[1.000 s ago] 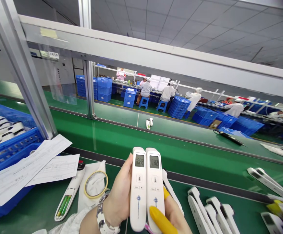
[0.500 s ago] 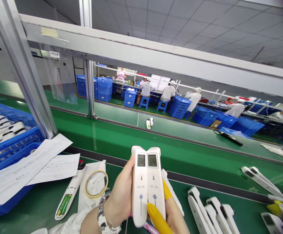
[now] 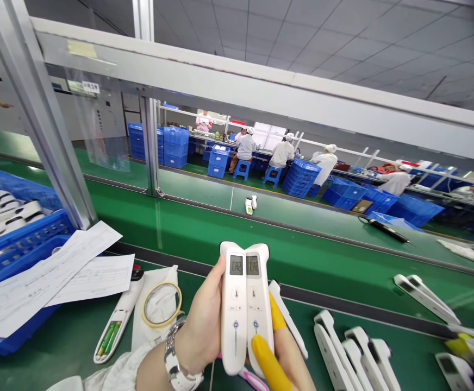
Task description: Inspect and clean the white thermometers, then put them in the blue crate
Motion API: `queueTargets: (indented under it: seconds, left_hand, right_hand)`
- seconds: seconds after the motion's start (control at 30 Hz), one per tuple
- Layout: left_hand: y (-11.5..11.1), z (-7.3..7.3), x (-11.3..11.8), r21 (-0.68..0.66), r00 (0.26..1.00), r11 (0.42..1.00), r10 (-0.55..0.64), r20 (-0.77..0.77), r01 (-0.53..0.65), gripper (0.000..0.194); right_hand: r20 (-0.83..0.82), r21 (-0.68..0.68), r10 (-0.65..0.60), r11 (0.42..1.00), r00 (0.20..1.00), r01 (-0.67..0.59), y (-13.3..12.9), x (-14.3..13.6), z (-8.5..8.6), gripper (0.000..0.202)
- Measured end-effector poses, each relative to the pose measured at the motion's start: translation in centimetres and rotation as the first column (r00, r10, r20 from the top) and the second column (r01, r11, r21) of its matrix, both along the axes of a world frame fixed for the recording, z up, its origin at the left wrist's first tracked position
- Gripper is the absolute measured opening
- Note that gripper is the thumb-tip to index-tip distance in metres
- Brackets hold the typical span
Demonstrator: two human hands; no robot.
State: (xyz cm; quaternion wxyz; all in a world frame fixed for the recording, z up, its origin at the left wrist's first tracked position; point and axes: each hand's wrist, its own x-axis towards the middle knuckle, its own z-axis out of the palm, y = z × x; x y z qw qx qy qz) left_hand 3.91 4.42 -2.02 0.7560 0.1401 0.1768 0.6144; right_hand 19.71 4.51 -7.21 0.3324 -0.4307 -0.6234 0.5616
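Two white infrared thermometers are held upright side by side in front of me, both screens lit. My left hand (image 3: 205, 315), with a metal watch at the wrist, is closed around the left thermometer (image 3: 234, 304). Yellow finger cots cover fingers of my right hand (image 3: 288, 353), which grips the right thermometer (image 3: 258, 296) with the thumb on its lower front. Behind my right hand another white thermometer (image 3: 289, 317) lies on the green bench. Part of a pink and white object (image 3: 254, 378) shows below my hands; its kind is unclear.
Several thermometers (image 3: 353, 350) lie at right, others on the belt (image 3: 426, 298). At left are a blue crate (image 3: 53, 225), paper sheets (image 3: 49, 282), a tape roll (image 3: 143, 309) and a thermometer with exposed batteries (image 3: 118, 320). A metal post (image 3: 37, 108) rises there. Co-workers sit farther back.
The right thermometer has tilted slightly, and my right thumb has shifted a little on it. The thermometers on the belt at right have moved slightly left.
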Motion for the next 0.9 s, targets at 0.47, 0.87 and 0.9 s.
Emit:
queueTargets:
  seconds: [0.47, 0.87, 0.9]
  left_hand:
    - [0.3, 0.1, -0.1, 0.009, 0.999, 1.000, -0.030, 0.028, 0.030, 0.057]
    - [-0.8, -0.3, 0.4, 0.167, 0.959, 0.964, 0.232, -0.164, -0.205, 0.058]
    - [-0.8, -0.3, 0.4, 0.167, 0.959, 0.965, 0.229, -0.169, -0.202, 0.059]
  right_hand:
    - [0.080, -0.080, 0.055, 0.996, 0.995, -0.048, -0.4, -1.2, 2.7, 0.063]
    - [0.068, 0.192, 0.006, 0.981, 0.998, -0.019, -0.1, -1.2, 0.5, 0.043]
    - [0.063, 0.197, 0.008, 0.980, 0.998, -0.020, -0.1, -1.4, 0.6, 0.042]
